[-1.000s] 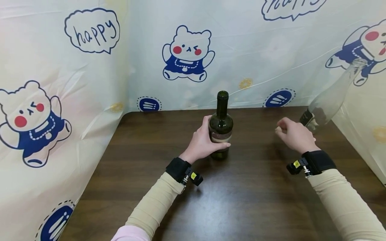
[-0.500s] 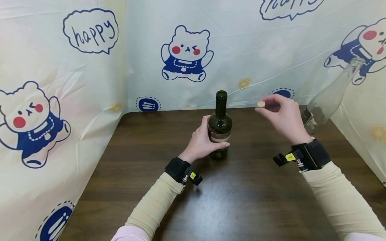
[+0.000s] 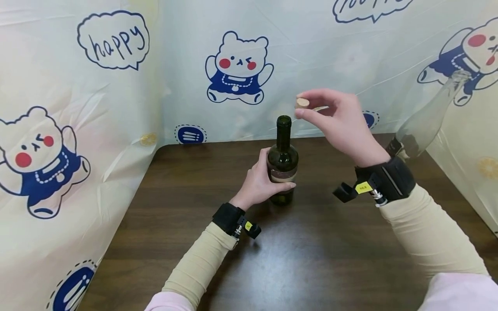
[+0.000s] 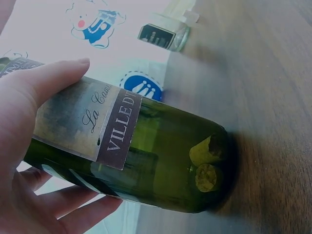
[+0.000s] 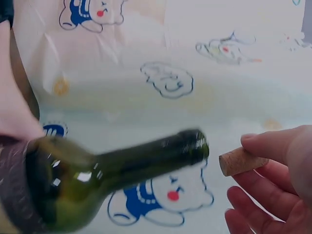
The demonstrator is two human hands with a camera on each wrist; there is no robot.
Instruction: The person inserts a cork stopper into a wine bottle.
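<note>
A dark green wine bottle [image 3: 283,160] stands upright on the brown table, its mouth uncovered. My left hand [image 3: 261,181] grips its body around the label, thumb across the front. Two corks [image 4: 207,163] lie inside at the bottom, seen through the glass in the left wrist view. Above and right of the bottle's mouth, my right hand [image 3: 338,119] pinches a cork [image 5: 242,161] between thumb and fingers. In the right wrist view, a small gap separates the cork's end from the bottle neck [image 5: 161,158].
A clear glass bottle [image 3: 428,121] with a dark label stands at the table's back right, behind the right wrist. A printed curtain [image 3: 186,65] with cartoon bears hangs along the back and sides of the wooden table [image 3: 186,172].
My right hand has risen from low beside the clear bottle and moved left with the cork, close to the green bottle's mouth. The left hand keeps its grip on the wine bottle.
</note>
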